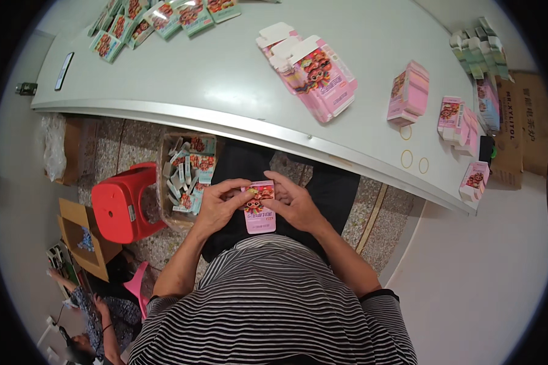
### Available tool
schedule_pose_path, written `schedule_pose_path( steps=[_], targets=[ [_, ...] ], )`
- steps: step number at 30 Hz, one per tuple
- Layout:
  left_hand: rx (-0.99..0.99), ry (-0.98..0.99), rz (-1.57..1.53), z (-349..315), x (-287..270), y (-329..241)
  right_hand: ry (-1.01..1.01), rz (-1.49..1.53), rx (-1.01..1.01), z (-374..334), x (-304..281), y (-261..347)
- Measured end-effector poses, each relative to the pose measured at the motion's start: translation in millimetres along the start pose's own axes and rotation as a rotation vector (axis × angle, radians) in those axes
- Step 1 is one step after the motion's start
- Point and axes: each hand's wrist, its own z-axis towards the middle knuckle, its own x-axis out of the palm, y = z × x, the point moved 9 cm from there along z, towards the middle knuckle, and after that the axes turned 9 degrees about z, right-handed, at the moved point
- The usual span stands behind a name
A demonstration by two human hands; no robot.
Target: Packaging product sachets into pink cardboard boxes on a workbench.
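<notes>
Above my lap, in front of the table edge, a small pink printed carton [260,222] is held upright between my two hands. My left hand [218,208] grips its left side near the upper end, thumb across the printed face. On the opposite side my right hand [299,208] holds it, with the thumb on the front and the index finger at the top edge. Whether the carton's top flap is folded in cannot be made out behind the fingers. On the table ahead lies a fanned stack of flat pink cartons [327,88], their white flaps sticking out.
Bundled pink cartons [410,91] and yellow rubber bands [406,159] lie on the table's right. Green cartons [193,17] and a phone [64,71] are at left. Below stand a bin of green cartons [161,176], a red stool [112,207] and an open cardboard box [73,213]. Another person [112,316] sits lower left.
</notes>
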Motion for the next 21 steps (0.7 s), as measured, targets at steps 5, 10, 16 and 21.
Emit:
schedule_pose_path(
  steps=[5, 10, 16, 21],
  targets=[
    [0.052, -0.032, -0.044, 5.4, -3.7, -22.3, 0.001, 0.021, 0.05, 4.8, -4.3, 23.1],
    [0.268, -0.233, -0.002, 20.4, -18.9, -52.8, 0.036, -0.128, 0.121, 18.4, -16.3, 84.2],
    [0.165, -0.365, -0.009, 45.9, -20.6, -92.9, -0.459, 0.182, -0.494, 42.1, -81.1, 221.7],
    [0.169, -0.245, 0.012, 78.0, 14.3, -115.9, -0.699, -0.915, -0.556, 34.4, -90.7, 222.3]
  ],
)
